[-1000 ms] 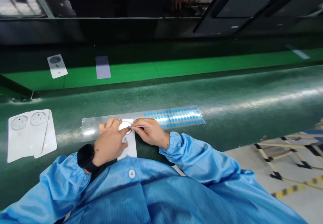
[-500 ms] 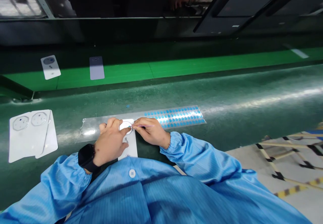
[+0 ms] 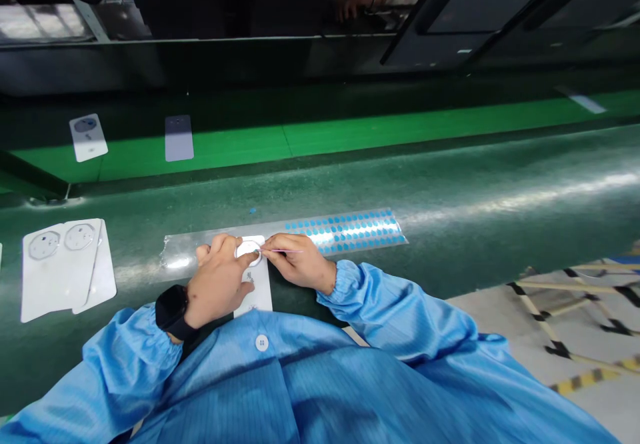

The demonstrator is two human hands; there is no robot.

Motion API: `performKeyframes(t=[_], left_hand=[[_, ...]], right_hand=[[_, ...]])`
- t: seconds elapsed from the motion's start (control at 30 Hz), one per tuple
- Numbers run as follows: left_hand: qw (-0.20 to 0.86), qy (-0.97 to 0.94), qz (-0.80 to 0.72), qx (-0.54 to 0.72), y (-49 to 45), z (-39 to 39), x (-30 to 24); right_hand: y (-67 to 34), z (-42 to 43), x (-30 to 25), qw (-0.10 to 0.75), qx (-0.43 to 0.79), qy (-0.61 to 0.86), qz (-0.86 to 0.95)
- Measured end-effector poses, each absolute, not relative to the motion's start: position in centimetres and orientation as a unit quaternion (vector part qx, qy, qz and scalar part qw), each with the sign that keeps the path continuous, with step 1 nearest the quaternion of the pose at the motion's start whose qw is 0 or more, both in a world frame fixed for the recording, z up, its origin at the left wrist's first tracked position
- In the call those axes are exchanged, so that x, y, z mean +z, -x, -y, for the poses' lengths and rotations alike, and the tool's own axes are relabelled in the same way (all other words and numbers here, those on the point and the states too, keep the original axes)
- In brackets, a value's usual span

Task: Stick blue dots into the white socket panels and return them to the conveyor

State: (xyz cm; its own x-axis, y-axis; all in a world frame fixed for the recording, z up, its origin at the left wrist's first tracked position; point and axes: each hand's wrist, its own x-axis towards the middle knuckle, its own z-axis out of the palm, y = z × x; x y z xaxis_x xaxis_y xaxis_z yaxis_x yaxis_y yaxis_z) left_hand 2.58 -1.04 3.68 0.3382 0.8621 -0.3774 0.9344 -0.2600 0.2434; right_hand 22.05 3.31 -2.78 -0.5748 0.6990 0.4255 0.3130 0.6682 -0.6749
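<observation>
A white phone-shaped panel with a round outlined area at its far end lies before me on the green table. My left hand rests over its left side, fingers stretched out, with the index fingertip on the round area. Between the thumb and fingers of my right hand is a thin pinkish stick, its tip at that same area beside my left index finger. Something small and bluish-green shows at the tip, too small to make out. Under and beyond my hands is a clear strip carrying rows of blue dots.
Several similar white panels overlap on the table at left. Behind a ledge, a green conveyor belt carries a white panel and a greyish one. A person's hand shows across the line. Black-jointed pipes stand at right.
The two panels on the green belt have shifted left. Both hands and the stick have stayed almost in place on the panel.
</observation>
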Motion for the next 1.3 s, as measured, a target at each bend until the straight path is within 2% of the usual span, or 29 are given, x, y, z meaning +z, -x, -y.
performKeyframes(t=[0.2, 0.33, 0.43, 0.5, 0.6, 0.67, 0.77, 0.9, 1.03, 1.1, 1.2, 1.3], left_hand=[[0.213, -0.787, -0.574, -0.073, -2.7, 1.0, 3.4], [0.201, -0.795, -0.57, -0.046, -2.5, 1.3, 2.9], [0.186, -0.803, -0.567, -0.02, -2.2, 1.8, 2.3], [0.174, -0.804, -0.569, 0.003, -1.9, 2.2, 1.8], [0.149, -0.796, -0.584, 0.048, -1.6, 3.0, 1.0], [0.127, -0.788, -0.597, 0.076, -1.6, 3.5, 0.4], [0.083, -0.781, -0.606, 0.123, -1.9, 4.4, -0.7], [0.004, -0.77, -0.602, 0.209, -1.8, 4.8, -1.7], [-0.061, -0.688, -0.668, 0.277, 1.2, 1.7, -0.1], [-0.064, -0.63, -0.728, 0.263, 3.6, -1.6, 1.9], [-0.028, -0.559, -0.811, 0.168, 7.0, -7.6, 4.8], [0.002, -0.51, -0.854, 0.099, 9.2, -13.1, 6.1]], right_hand=[[-22.2, -3.2, -2.7, 0.348, 0.312, 0.328, 0.821], [-22.2, -3.6, -2.1, 0.378, 0.352, 0.39, 0.762], [-22.2, -4.4, -1.0, 0.392, 0.338, 0.432, 0.738], [-21.8, -5.0, 0.0, 0.328, 0.304, 0.448, 0.774], [-20.7, -5.7, 1.5, 0.121, 0.268, 0.459, 0.839], [-19.8, -5.9, 2.3, 0.013, 0.269, 0.453, 0.85], [-18.9, -6.0, 2.9, -0.032, 0.283, 0.44, 0.852], [-18.3, -7.0, 3.0, -0.002, 0.353, 0.448, 0.821], [-16.8, -12.4, 3.3, 0.174, 0.445, 0.486, 0.731], [-15.8, -16.9, 4.2, 0.23, 0.432, 0.558, 0.67], [-14.7, -23.7, 6.1, 0.275, 0.368, 0.595, 0.659], [-14.4, -26.9, 7.3, 0.303, 0.303, 0.618, 0.66]])
